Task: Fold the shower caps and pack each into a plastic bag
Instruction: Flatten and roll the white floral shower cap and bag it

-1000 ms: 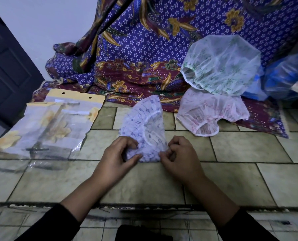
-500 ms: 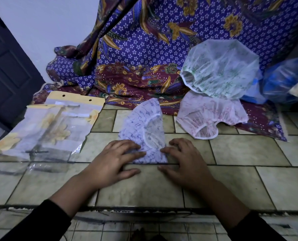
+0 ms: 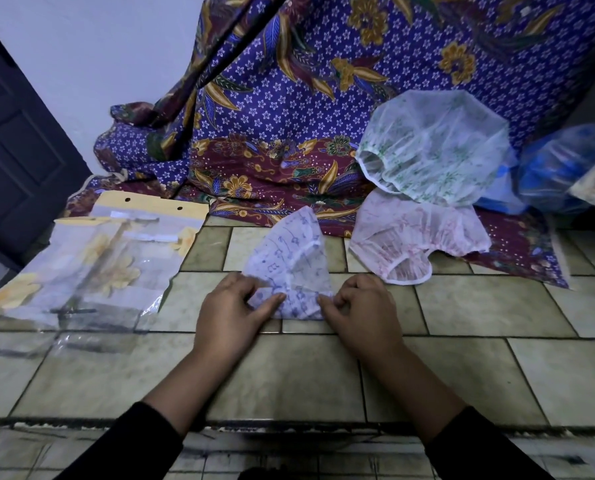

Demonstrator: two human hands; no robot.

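We look down on a greenish tiled counter (image 3: pixel 497 306) backed by a purple batik cloth (image 3: pixel 289 98). At the centre of the frame our left hand (image 3: pixel 232 315) and right hand (image 3: pixel 358 317) lie knuckles up, each with curled fingers and thumb pinching a near corner of the folded blue-print shower cap (image 3: pixel 285 258), which rests flat on the tiles. Our fingertips are tucked under the film. The clear plastic bags (image 3: pixel 91 271) with yellow headers at left overlap, so we cannot tell what they hold, and behind the green-print shower cap (image 3: pixel 438 150) and pink-print shower cap (image 3: pixel 410 233) a blue bag (image 3: pixel 559 168) is cut off at right.
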